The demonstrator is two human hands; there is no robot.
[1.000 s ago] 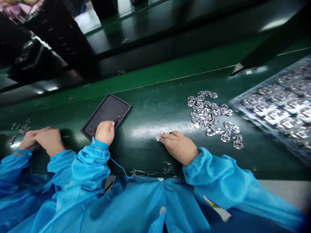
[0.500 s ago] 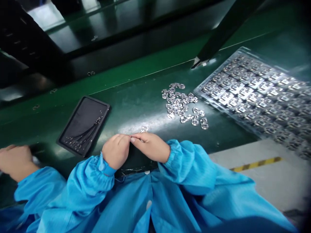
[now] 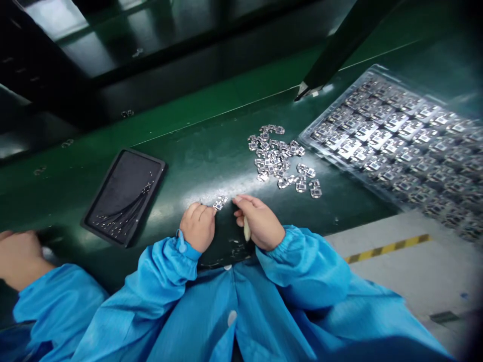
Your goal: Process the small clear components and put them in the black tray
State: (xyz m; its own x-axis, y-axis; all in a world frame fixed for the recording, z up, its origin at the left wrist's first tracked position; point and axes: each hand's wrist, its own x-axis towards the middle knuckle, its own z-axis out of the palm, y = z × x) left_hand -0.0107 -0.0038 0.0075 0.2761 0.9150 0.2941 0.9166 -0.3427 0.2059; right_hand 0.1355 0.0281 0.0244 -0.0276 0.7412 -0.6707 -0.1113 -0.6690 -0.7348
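Note:
My left hand (image 3: 198,226) rests on the dark green conveyor belt (image 3: 211,176), its fingertips touching a small metal piece (image 3: 220,202). I cannot tell whether they grip it. My right hand (image 3: 262,223) lies just to the right, curled around a pale slender stick (image 3: 246,229) whose upper part is hidden by the fingers. Beyond my hands lies a loose heap of similar metal pieces (image 3: 273,158). A black rectangular tray (image 3: 124,196) with fine rows of tiny parts sits left of my left hand.
A clear plastic tray (image 3: 392,146) holding many metal-framed parts lies at the right on the belt. A co-worker's hand (image 3: 18,259) in a blue sleeve is at the left edge. A black bar (image 3: 339,45) crosses above the belt. Grey floor with yellow-black tape (image 3: 387,249) shows lower right.
My hands have come together from apart, leaving the black tray and meeting at the small metal piece. The pale stick now shows in my right hand. The view has shifted slightly.

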